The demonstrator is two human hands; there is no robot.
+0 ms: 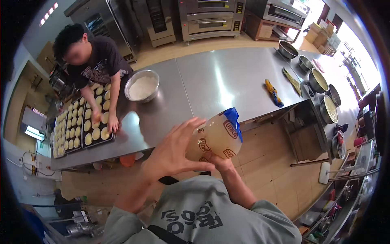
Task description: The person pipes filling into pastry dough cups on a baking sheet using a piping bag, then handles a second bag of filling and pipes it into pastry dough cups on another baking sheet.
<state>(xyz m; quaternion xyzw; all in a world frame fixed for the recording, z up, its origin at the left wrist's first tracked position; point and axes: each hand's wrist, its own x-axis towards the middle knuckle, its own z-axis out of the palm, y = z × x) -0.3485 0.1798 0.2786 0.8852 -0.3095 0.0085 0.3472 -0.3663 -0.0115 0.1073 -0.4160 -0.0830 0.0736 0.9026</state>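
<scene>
In front of my chest, my right hand (221, 162) grips the lower part of a rounded, translucent plastic package (213, 136). The package has pale contents, red-brown print and a crumpled blue end (231, 118) tilted up to the right. My left hand (172, 148) is open at the package's left side, fingers stretched and thumb spread apart below. Whether its fingertips touch the plastic I cannot tell. Most of my right hand's fingers are hidden behind the package.
A steel table (158, 118) runs across, bearing a bowl of white powder (143, 86). At the left, a co-worker (97, 61) bends over trays of filled cups (95, 134). Twisted cloths (274, 93) lie to the right, near several metal bowls (328, 110). Ovens (211, 26) stand behind.
</scene>
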